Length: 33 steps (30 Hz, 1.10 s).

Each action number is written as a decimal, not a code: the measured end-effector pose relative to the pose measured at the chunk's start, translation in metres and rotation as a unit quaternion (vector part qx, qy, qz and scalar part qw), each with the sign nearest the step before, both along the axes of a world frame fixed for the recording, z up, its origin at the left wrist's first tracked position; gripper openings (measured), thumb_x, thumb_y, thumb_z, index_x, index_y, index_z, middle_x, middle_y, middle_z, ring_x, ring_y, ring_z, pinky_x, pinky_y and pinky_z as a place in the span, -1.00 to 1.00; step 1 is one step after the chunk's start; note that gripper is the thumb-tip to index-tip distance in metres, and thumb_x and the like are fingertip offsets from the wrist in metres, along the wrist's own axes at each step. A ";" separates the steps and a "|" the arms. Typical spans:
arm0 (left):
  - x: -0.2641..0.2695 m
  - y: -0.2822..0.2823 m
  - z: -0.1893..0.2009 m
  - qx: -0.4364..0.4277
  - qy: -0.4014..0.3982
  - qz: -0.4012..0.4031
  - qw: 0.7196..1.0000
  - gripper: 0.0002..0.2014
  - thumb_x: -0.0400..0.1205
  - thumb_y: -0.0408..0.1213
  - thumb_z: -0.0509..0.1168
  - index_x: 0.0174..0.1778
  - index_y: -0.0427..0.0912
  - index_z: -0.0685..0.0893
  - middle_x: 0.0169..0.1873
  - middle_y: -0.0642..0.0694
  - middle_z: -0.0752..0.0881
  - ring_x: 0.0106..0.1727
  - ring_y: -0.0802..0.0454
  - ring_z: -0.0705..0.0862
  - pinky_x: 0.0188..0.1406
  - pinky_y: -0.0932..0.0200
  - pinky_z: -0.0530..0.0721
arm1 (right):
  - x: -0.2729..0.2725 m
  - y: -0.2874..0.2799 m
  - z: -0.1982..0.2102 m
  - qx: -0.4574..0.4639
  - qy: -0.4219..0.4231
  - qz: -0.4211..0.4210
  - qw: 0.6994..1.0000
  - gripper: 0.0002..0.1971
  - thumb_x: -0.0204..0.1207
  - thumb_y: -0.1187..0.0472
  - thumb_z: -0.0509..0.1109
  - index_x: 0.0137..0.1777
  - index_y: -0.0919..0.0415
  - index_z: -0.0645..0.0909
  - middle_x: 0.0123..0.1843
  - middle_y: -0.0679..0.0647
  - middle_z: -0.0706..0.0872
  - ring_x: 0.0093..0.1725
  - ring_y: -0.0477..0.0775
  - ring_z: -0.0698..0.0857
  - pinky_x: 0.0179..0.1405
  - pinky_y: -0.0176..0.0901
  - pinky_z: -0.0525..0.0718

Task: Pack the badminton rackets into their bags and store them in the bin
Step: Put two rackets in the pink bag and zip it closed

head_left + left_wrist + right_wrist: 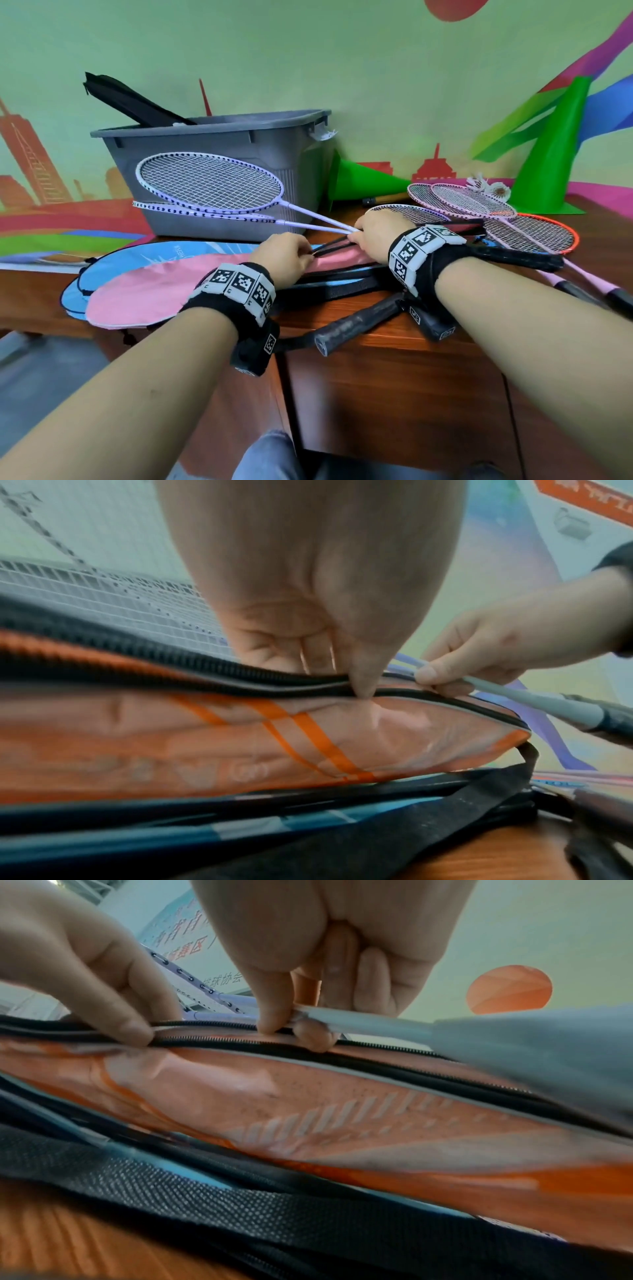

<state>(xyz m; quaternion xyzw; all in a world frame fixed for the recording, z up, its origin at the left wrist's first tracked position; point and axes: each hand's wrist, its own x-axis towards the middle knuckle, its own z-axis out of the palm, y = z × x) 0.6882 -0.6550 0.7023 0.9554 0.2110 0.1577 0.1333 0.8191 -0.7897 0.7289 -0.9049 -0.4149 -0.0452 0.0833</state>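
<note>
Your left hand [283, 255] pinches the black zipper edge of the pink bag [164, 291], thumb and fingertips closed on the upper lip of the opening. The left wrist view shows the thumb pressed onto the zipper tape.

Your right hand [380, 236] grips the shafts of the two purple rackets [212, 186] just beside the bag's mouth. Their heads are raised above the table [376, 370] in front of the grey bin [219, 137], still outside the bag.

The pink bag lies flat on the table, on top of a blue bag [191, 251], with black straps below it.

A black bag [137, 102] already stands tilted in the bin.

Pink rackets [469, 202] and a red-framed racket [534, 236] lie to the right on the table, near two green cones [555, 150] and shuttlecocks [493, 188].
</note>
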 end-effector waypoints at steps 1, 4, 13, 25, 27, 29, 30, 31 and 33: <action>-0.002 0.001 0.001 0.002 0.007 0.006 1.000 -0.79 0.61 -0.12 0.30 0.08 -0.06 0.76 0.02 -0.12 0.78 0.11 -0.13 0.69 0.12 0.07 0.62 | 0.000 0.000 0.001 0.000 0.002 -0.001 1.000 -0.70 0.63 -0.01 0.21 0.03 0.18 0.67 -0.17 0.13 0.64 -0.15 0.19 0.60 -0.23 -0.11 0.47; -0.010 0.007 0.003 -0.025 0.022 0.015 0.999 -0.77 0.63 -0.04 0.29 -0.03 -0.05 0.80 -0.19 -0.14 0.77 -0.04 -0.12 0.69 -0.08 0.16 0.56 | 0.002 -0.002 0.000 0.007 0.007 -0.003 1.000 -0.69 0.63 -0.02 0.22 0.01 0.18 0.68 -0.17 0.13 0.65 -0.17 0.19 0.59 -0.24 -0.12 0.44; -0.012 0.006 0.002 -0.071 -0.001 0.011 0.997 -0.77 0.67 -0.18 0.24 -0.28 -0.14 0.64 -0.32 -0.15 0.64 -0.22 -0.06 0.56 -0.22 0.23 0.37 | -0.005 0.001 -0.003 0.018 0.031 0.017 0.999 -0.76 0.56 0.01 0.30 0.00 0.08 0.75 -0.10 0.15 0.74 -0.08 0.21 0.67 -0.15 -0.12 0.57; -0.031 0.015 -0.014 0.016 -0.059 -0.037 0.997 -0.80 0.56 -0.50 0.20 -0.12 -0.12 0.65 -0.13 -0.09 0.68 -0.04 -0.16 0.62 -0.12 0.15 0.49 | 0.004 -0.004 -0.001 0.022 0.010 -0.023 0.999 -0.73 0.58 -0.01 0.24 -0.07 0.11 0.71 -0.17 0.13 0.70 -0.15 0.21 0.65 -0.30 -0.15 0.46; -0.033 0.018 -0.014 0.058 -0.062 -0.036 0.996 -0.72 0.56 -0.50 0.20 -0.02 -0.13 0.76 -0.03 -0.11 0.68 0.07 -0.14 0.64 0.05 0.07 0.57 | 0.003 -0.006 0.000 0.028 0.007 -0.032 0.999 -0.73 0.60 -0.01 0.22 -0.12 0.11 0.67 -0.22 0.12 0.67 -0.17 0.20 0.64 -0.35 -0.17 0.42; -0.035 0.021 -0.013 0.079 -0.057 -0.027 0.995 -0.65 0.61 -0.45 0.19 0.21 -0.08 0.73 0.02 -0.15 0.63 0.12 -0.15 0.62 0.15 0.03 0.56 | 0.003 -0.008 0.002 0.036 0.000 -0.035 0.999 -0.73 0.62 -0.02 0.21 -0.13 0.10 0.66 -0.22 0.11 0.66 -0.16 0.21 0.63 -0.34 -0.17 0.41; -0.035 0.023 -0.014 0.089 -0.055 -0.024 0.994 -0.63 0.63 -0.41 0.19 0.31 -0.06 0.67 0.03 -0.18 0.61 0.13 -0.19 0.61 0.16 0.02 0.55 | 0.003 -0.010 0.003 0.040 -0.003 -0.035 0.999 -0.72 0.63 -0.02 0.21 -0.12 0.11 0.67 -0.23 0.11 0.65 -0.18 0.21 0.61 -0.36 -0.19 0.39; -0.035 0.023 -0.013 0.102 -0.046 -0.022 0.994 -0.60 0.64 -0.37 0.21 0.39 -0.05 0.61 0.03 -0.20 0.58 0.13 -0.22 0.59 0.16 0.01 0.54 | 0.003 -0.011 0.004 0.044 -0.004 -0.036 0.998 -0.71 0.63 -0.02 0.20 -0.09 0.12 0.68 -0.24 0.10 0.64 -0.20 0.19 0.59 -0.42 -0.20 0.36; -0.036 0.024 -0.013 0.131 -0.015 -0.019 0.991 -0.50 0.62 -0.30 0.28 0.51 0.01 0.47 0.06 -0.21 0.53 0.15 -0.24 0.55 0.16 0.00 0.51 | 0.004 -0.014 0.006 0.051 0.000 -0.035 0.998 -0.69 0.64 -0.03 0.20 -0.03 0.13 0.70 -0.26 0.09 0.64 -0.22 0.17 0.59 -0.47 -0.19 0.33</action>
